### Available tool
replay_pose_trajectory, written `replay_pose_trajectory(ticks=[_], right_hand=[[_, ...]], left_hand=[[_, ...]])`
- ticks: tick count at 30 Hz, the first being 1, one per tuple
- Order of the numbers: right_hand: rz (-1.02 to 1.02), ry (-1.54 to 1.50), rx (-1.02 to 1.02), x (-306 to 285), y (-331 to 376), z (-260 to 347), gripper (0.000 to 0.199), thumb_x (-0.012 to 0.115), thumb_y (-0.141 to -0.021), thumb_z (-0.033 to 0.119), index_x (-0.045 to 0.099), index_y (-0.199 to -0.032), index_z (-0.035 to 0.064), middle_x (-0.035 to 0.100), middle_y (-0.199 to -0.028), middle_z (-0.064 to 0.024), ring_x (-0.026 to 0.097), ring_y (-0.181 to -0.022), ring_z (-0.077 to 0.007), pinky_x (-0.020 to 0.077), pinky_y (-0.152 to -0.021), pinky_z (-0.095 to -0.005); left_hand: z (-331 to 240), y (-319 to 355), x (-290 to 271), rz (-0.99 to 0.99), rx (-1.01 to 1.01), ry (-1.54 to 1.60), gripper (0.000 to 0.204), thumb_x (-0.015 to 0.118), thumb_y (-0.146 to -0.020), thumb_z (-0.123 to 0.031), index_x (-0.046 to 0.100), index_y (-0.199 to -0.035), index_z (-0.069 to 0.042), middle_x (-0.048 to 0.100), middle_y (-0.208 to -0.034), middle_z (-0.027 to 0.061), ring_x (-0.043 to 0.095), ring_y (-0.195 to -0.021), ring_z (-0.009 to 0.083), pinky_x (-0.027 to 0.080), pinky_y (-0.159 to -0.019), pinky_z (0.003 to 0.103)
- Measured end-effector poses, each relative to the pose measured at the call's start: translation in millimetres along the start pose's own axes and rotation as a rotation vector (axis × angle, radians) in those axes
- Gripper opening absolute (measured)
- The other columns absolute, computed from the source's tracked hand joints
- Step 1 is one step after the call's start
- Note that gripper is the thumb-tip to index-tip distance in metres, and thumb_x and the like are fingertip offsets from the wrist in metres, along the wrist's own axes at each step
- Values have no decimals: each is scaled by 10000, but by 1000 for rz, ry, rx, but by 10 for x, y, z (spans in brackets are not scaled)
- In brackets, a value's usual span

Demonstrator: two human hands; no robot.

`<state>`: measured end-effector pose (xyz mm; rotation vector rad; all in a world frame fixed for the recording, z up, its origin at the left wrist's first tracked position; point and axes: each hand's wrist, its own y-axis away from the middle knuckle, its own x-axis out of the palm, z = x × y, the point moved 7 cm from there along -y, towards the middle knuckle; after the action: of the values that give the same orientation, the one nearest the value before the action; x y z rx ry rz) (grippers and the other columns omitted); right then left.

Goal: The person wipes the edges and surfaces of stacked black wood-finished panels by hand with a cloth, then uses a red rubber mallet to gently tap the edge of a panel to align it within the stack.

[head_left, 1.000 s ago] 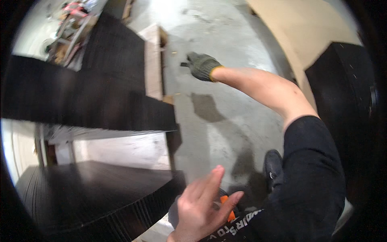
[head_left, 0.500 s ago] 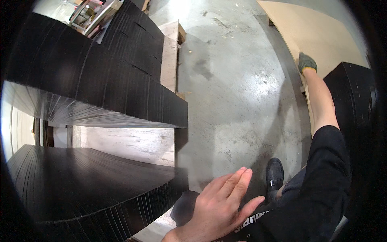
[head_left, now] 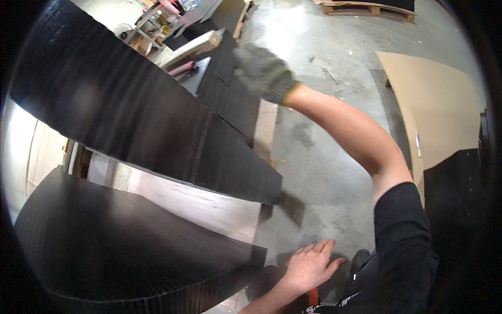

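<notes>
My left hand (head_left: 311,267) is bare and held low in front of me, fingers stretched out and thumb apart, with nothing in it. It hovers beside the near stack of thin black sheets (head_left: 141,246), apart from it. My right hand (head_left: 264,73), in a grey-green knitted glove, reaches forward and left over the far part of the other black stack (head_left: 157,120). Motion smears its fingers, so neither their pose nor any contact shows. A slim white-and-blue object (head_left: 418,144) lies on the beige board (head_left: 444,99) at the right.
A pale board (head_left: 193,204) shows between the two stacks. Behind them stand a cluttered shelf (head_left: 151,31) and a red roll-shaped thing (head_left: 183,68). Another black stack (head_left: 455,183) stands close at my right. A loaded wooden pallet (head_left: 374,10) is far back on the grey floor (head_left: 334,167).
My right hand has left the beige board and swung left over the black stack. The slim object now shows near where it was. My view has turned left; my left hand stays open.
</notes>
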<state>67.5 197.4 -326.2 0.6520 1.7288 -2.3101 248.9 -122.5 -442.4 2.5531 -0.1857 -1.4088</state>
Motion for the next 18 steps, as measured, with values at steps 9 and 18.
replay_pose_trajectory(ticks=[9, 18], right_hand=[[506, 133, 5, 1336, -1131, 417, 289, 562, -863, 235, 744, -1051, 112, 719, -1063, -161, 689, -995, -336, 544, -838, -466], [721, 271, -26, 116, -644, 902, 289, 631, -817, 303, 754, -990, 106, 734, -945, -155, 716, -899, -305, 563, -769, -432]], left_hand=[[128, -78, -51, 506, -128, -103, 644, 470, -987, -507, 428, -1398, -14, 584, -1273, 174, 622, -1126, 319, 505, -951, 417], [123, 157, 60, 15, 24, -51, 607, 580, -938, -477, 533, -1339, -24, 659, -1170, 150, 679, -964, 296, 547, -840, 374]])
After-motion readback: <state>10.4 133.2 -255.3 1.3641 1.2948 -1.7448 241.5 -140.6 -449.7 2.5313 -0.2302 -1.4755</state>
